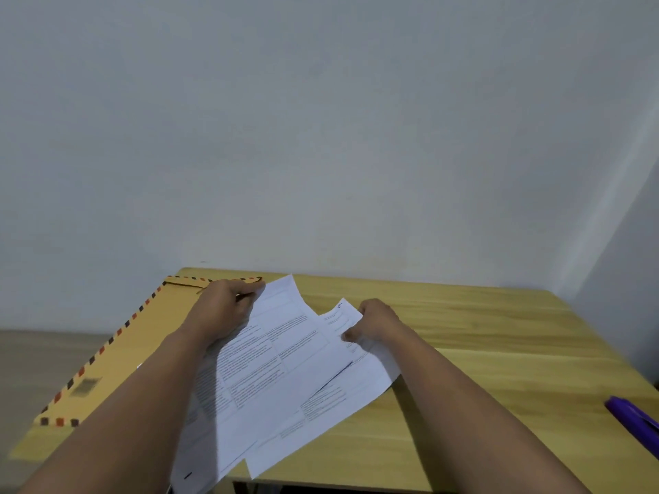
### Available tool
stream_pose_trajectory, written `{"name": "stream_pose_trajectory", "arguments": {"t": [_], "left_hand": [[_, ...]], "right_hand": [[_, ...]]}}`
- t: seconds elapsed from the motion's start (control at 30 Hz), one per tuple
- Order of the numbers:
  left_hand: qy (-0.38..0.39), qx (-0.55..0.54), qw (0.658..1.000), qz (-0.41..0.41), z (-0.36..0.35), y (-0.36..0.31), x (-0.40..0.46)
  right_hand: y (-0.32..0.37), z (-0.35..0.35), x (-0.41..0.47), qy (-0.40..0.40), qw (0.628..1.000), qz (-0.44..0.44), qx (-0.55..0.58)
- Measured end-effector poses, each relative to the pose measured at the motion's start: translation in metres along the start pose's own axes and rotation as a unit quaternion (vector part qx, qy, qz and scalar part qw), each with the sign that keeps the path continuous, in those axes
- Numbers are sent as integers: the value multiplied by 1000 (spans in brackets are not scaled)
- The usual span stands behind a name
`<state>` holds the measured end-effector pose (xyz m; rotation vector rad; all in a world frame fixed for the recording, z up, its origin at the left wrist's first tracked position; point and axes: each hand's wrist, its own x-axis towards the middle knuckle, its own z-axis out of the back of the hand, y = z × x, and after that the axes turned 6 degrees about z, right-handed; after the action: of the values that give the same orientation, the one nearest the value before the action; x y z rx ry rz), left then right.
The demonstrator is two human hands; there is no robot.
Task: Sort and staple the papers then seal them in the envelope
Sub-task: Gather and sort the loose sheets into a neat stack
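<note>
Both hands have a closed grip on the papers: the left hand [224, 308] curls its fingers over the far left edge of the top sheet [281, 354], knuckles up, and the right hand [374, 324] pinches a lower sheet [371, 369] between thumb and curled fingers near its far right corner, where a handwritten mark shows. The papers [285, 404] are thin white printed sheets with blocks of small text set in ruled boxes; they lie fanned and skewed rather than squared, the top sheet bowed upward at its far corner, the others flat on the tabletop [481, 351]. How many sheets there are cannot be told. Their near corners jut past the tabletop's near edge. Under the left forearm and to the left of the papers lies the envelope [117, 361], a large flat brown paper one with a red and dark striped border, its flap end toward the wall [321, 137] and its left side reaching the tabletop's left edge; the papers overlap its right part. At the right border of the view a purple object [634, 418], smooth and plastic-looking and only partly seen, rests on the tabletop well apart from the papers; what it is cannot be told for certain. Light wood grain runs across the tabletop, whose far edge meets a plain pale wall. Open wood lies between the right forearm and the purple object and beyond the right hand toward the wall.
</note>
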<state>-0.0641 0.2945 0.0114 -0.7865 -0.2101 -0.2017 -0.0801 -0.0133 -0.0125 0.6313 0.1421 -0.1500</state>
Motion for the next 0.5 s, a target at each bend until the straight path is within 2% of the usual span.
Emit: {"name": "stream_pose_trajectory", "arguments": {"t": [0.13,0.27,0.37,0.5], "left_hand": [[0,-31,999,-33,-20,-34,8],[29,-66,993,-89,-58,-76,15],[52,-96,988,-112,-95,-114,11],[99,-131,977,-135,-144,-142,7]], "right_hand": [[-41,22,-3,-97,995,-15,35],[-76,48,-18,-155,985,-16,73],[-104,64,-26,-206,968,-22,143],[-131,84,-46,-209,931,-14,298]]}}
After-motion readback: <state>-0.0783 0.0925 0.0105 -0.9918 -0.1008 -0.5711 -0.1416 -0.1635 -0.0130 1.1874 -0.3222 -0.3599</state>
